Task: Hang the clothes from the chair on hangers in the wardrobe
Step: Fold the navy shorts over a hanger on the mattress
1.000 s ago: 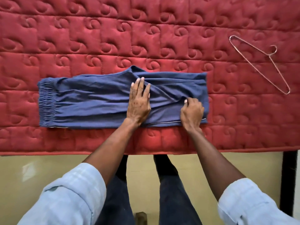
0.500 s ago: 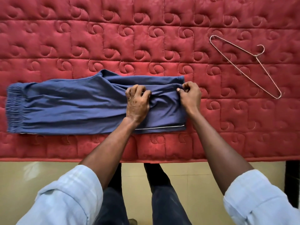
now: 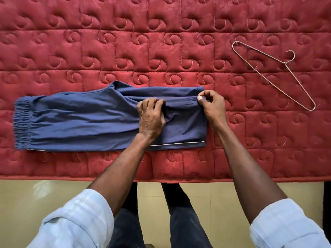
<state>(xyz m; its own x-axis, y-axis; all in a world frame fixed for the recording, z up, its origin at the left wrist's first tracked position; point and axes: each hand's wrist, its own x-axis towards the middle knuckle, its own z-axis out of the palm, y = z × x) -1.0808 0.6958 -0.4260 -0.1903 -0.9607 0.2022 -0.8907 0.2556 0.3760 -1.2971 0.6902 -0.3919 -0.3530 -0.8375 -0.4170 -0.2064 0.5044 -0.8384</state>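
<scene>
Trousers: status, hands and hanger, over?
Left hand grips trousers mid-fold; right hand pinches hem corner. Hanger lies apart, untouched. Nothing in the way.

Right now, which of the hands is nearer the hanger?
Right. The right hand pinches the trousers' end, the side where the hanger lies apart on the mattress. The left hand grips farther from it.
</scene>
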